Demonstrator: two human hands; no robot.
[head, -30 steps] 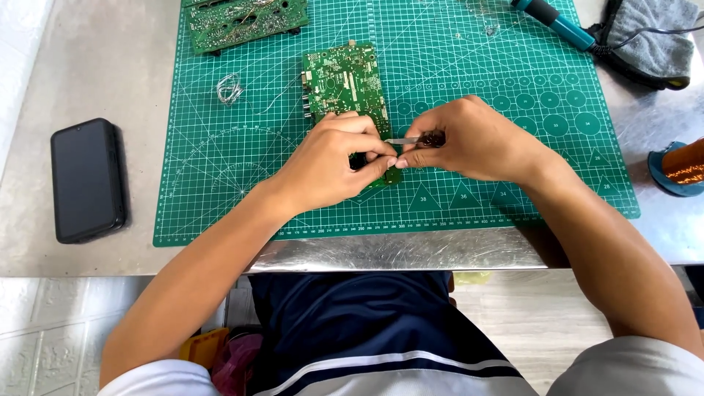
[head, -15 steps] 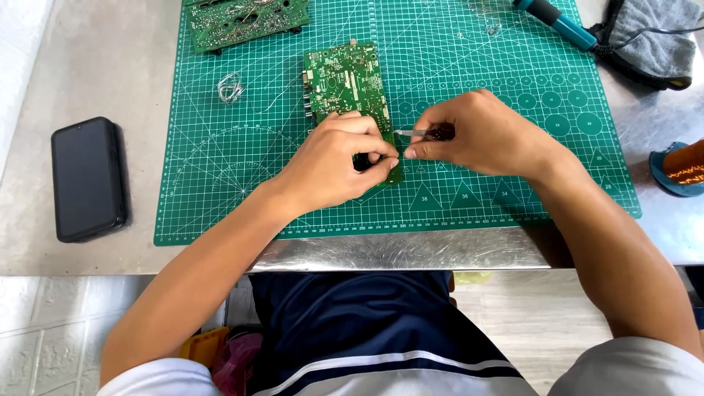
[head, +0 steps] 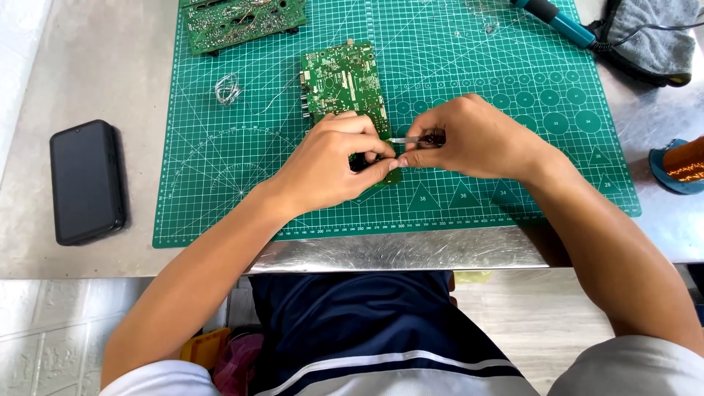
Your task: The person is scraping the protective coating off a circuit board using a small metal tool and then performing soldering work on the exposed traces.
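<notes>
At a steel tabletop [head: 110, 88], the left hand [head: 334, 161] presses down on the near end of a green circuit board [head: 343, 77] lying on a green cutting mat [head: 477, 183]; the right hand [head: 469, 139] pinches metal tweezers [head: 407, 139], its grip clenched, tips beside the board's edge.

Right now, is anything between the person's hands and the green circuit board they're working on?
Nothing visible. The left hand rests on the near end of the circuit board, and the right hand holds metal tweezers beside it.
</notes>
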